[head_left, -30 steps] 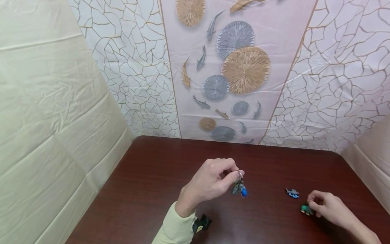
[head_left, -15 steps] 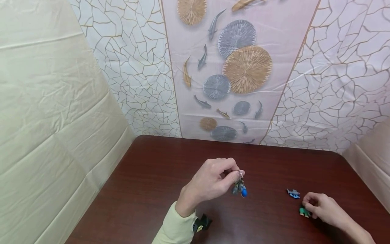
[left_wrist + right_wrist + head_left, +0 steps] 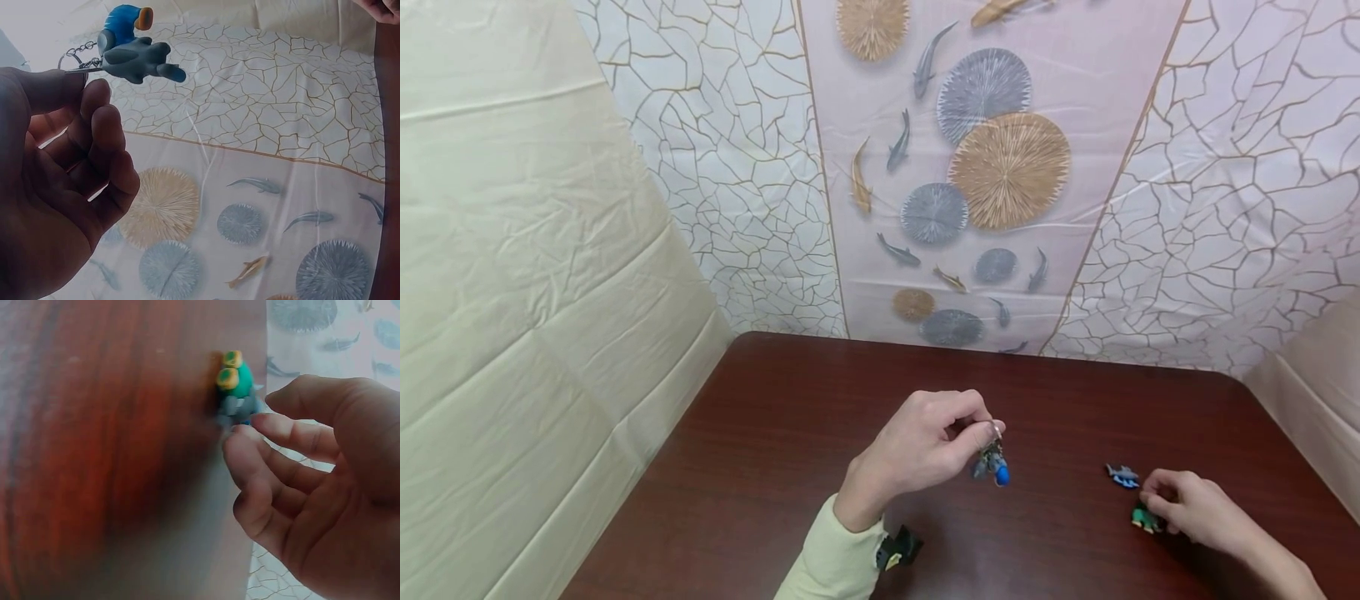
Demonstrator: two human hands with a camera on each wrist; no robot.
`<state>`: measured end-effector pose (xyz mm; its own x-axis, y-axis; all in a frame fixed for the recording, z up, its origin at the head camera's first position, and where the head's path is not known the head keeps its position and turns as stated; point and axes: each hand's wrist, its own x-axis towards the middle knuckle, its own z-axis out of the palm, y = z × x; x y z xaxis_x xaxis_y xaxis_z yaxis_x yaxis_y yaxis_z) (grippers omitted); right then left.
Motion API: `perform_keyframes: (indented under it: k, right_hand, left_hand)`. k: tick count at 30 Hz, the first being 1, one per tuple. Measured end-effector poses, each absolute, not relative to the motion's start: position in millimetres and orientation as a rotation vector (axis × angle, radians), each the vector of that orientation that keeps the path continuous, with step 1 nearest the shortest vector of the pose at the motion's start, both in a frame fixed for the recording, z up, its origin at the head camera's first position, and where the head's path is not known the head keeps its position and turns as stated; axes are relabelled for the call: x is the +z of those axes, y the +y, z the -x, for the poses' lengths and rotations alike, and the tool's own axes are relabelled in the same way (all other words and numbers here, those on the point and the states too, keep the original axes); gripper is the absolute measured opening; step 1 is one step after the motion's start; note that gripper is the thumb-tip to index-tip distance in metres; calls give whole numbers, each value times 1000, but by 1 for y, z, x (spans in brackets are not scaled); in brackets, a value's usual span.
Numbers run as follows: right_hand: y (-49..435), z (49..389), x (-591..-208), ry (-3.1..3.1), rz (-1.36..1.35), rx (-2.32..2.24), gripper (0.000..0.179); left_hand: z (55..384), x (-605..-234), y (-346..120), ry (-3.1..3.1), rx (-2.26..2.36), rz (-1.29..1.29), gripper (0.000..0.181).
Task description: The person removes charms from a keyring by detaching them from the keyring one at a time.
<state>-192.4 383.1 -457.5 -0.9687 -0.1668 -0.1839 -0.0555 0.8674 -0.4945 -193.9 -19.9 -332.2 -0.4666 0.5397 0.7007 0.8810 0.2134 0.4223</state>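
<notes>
My left hand (image 3: 917,446) pinches the metal ring of keychain figures above the table, between thumb and forefinger. In the left wrist view, a grey figure (image 3: 140,59) and a blue one with an orange end (image 3: 125,25) hang from it on short chains. My right hand (image 3: 1195,508) is low over the table at the right, its thumb and fingertips pinching a small toy figure (image 3: 1145,520). In the right wrist view this figure has a green part with yellow-rimmed ends (image 3: 240,378) and a grey body. Fingertips cover part of it.
Just beyond the right hand, a small grey and blue fish-like toy (image 3: 1122,476) lies on the dark red-brown table (image 3: 775,417). A black strap-like piece (image 3: 898,548) is at the left sleeve. Patterned cloth (image 3: 760,167) hangs behind the table's far edge.
My right hand has shifted slightly to the left, and the green and grey toy figure has moved left with it. My left hand and its keychain figures stay almost still.
</notes>
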Motion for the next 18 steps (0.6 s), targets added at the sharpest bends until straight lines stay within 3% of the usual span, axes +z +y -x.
perform_keyframes:
  k: [18]
  right_hand:
    - [353,183,-417,3088,350,-646,4]
  left_hand:
    - [194,-334,-17,-2102,-1097,1320,18]
